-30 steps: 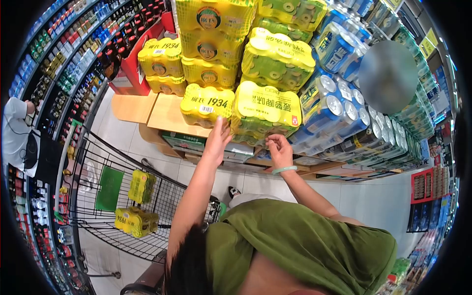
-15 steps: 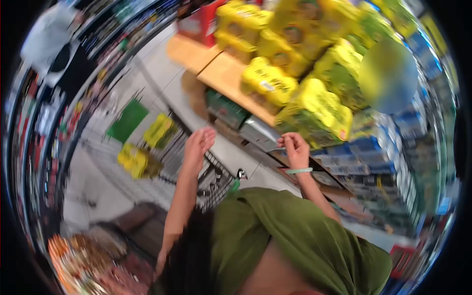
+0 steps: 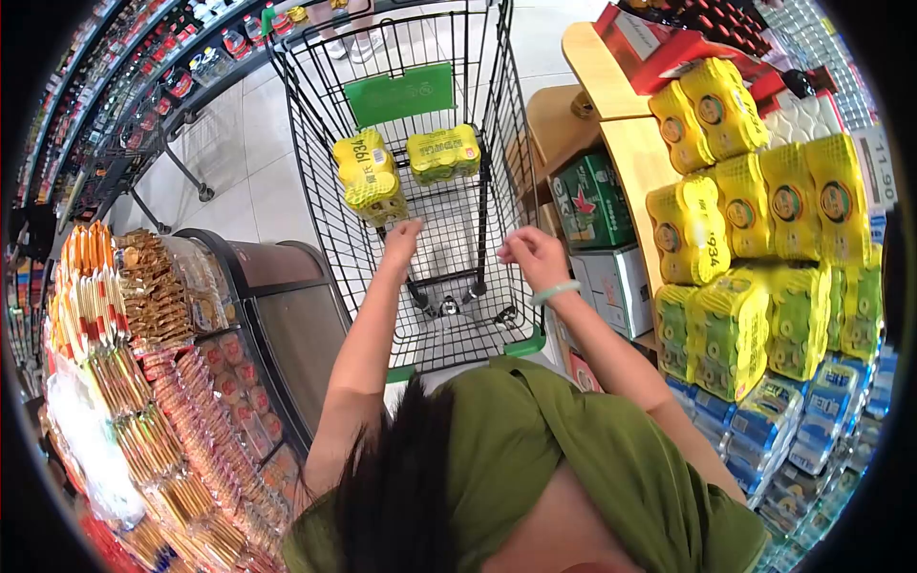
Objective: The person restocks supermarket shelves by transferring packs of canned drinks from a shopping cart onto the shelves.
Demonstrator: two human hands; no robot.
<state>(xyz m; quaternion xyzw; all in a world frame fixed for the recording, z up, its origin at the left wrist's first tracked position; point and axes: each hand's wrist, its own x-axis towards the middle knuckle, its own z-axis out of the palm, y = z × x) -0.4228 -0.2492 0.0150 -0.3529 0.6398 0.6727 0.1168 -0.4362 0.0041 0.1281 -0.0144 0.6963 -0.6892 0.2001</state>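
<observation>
My left hand [image 3: 403, 241] hangs over the shopping cart [image 3: 430, 358], its fingers curled closed with nothing visible in them. Just beyond it, a yellow shrink-wrapped can pack [image 3: 368, 172] sits at the left of the cart. A second yellow can pack [image 3: 444, 155] lies to its right, in front of a green panel [image 3: 399, 93]. Over the cart's right side is my right hand [image 3: 533, 258], fingers loosely bent and apart, holding nothing; a pale bangle [image 3: 556, 291] circles that wrist.
On the right, yellow can packs [image 3: 688, 229] stand stacked on a wooden display shelf [image 3: 630, 162], above blue can packs [image 3: 764, 415]. Boxes [image 3: 592, 201] sit under the shelf. Packaged snacks [image 3: 181, 382] fill a stand at left. A person's legs [image 3: 349, 33] show beyond the cart.
My view has swung right to left, so the cart is now centred ahead and the can display lies at the right. Both hands are now over the cart; the right-hand pinch has loosened.
</observation>
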